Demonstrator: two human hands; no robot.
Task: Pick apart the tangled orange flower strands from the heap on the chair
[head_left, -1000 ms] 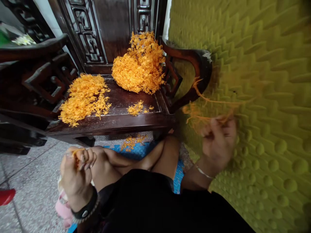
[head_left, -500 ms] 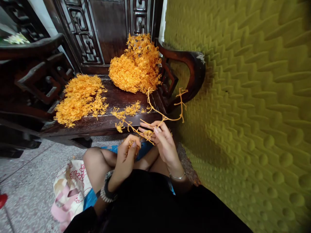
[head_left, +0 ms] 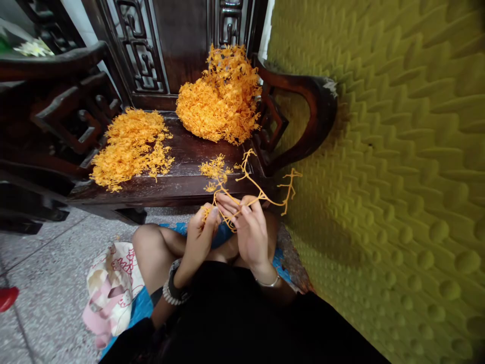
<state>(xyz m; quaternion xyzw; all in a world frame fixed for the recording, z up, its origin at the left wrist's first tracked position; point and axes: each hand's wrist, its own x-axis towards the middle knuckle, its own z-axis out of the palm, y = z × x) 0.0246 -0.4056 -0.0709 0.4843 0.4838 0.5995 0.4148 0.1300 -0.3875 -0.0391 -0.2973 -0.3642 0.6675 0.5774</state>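
Observation:
My left hand [head_left: 200, 237] and my right hand [head_left: 248, 230] meet over my knees, both pinching an orange branched plastic strand [head_left: 250, 188] that sticks up and out to the right. Small orange pieces hang from the strand near my left fingertips. On the dark wooden chair seat [head_left: 185, 174] just beyond lie a flat heap of loose orange pieces [head_left: 131, 146] at the left and a taller tangled orange pile [head_left: 220, 101] at the back right. A small cluster of orange bits [head_left: 215, 167] lies near the seat's front edge.
A yellow-green foam wall [head_left: 397, 151] with ridges fills the right side. The chair's curved armrest [head_left: 310, 106] is close to my right hand. A patterned cloth bag [head_left: 109, 288] lies on the speckled floor by my left knee, on a blue mat [head_left: 140, 308]. A red object [head_left: 7, 298] is at far left.
A second ago my hands were wide apart, the right one swinging a strand by the wall. They came together over my knees, and now both grip the strand a little higher.

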